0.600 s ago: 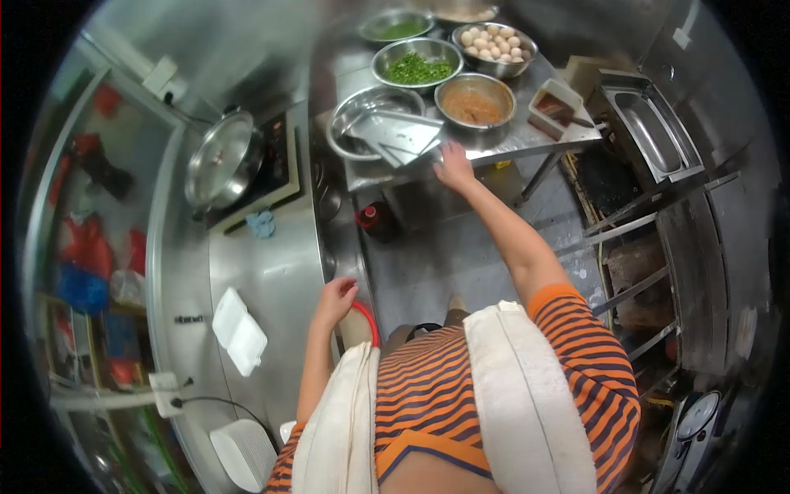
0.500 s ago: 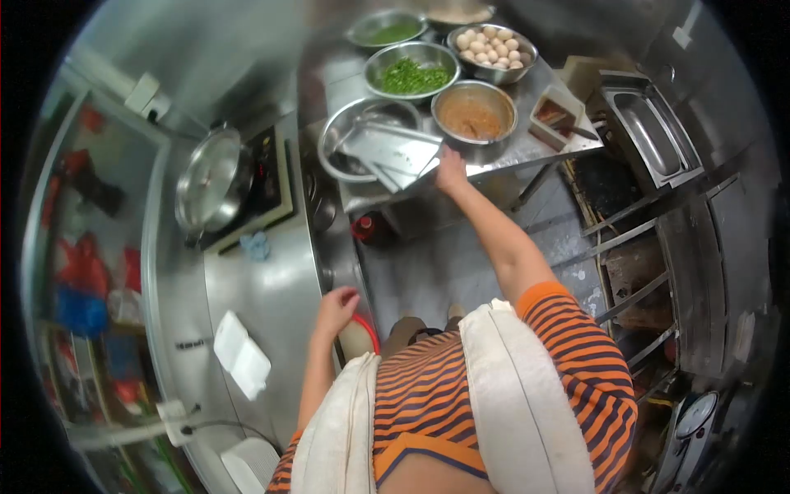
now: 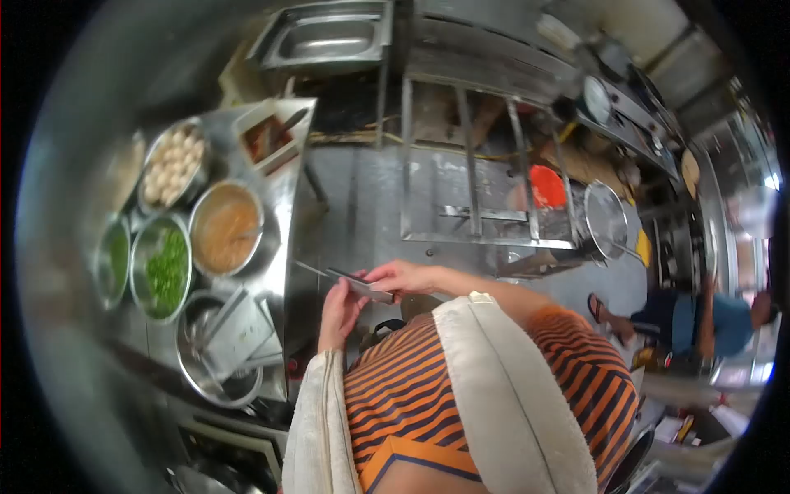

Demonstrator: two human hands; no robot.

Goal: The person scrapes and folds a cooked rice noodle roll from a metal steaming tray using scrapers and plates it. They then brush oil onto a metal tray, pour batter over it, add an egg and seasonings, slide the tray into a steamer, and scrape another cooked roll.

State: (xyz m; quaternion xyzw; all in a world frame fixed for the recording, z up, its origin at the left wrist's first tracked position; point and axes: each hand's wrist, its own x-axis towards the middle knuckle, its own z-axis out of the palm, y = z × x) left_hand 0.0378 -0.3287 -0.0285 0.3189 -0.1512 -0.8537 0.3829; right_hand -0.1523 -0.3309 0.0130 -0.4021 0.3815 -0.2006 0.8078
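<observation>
My right hand (image 3: 403, 278) grips the near end of a thin, flat grey-and-black tool (image 3: 370, 288). Its exact kind is unclear; a narrow bright strip sticks out at its far end, towards the table. Fingers of my left hand (image 3: 336, 313) close on the tool's other part. Both hands are in front of my body, beside the steel table's edge. Left of them, a flat metal piece (image 3: 239, 333) lies slanted across a steel bowl (image 3: 193, 375), with its ends over the rim.
On the steel table (image 3: 276, 239) stand bowls of brown sauce (image 3: 226, 226), chopped greens (image 3: 167, 267) and eggs (image 3: 174, 165), plus a white container (image 3: 296, 111). A metal frame (image 3: 469, 165) stands ahead. A person (image 3: 699, 321) is at the far right.
My view has swung to the right. My right hand has left the metal piece on the bowl, and both hands have come together on the flat tool. A person now shows at the right.
</observation>
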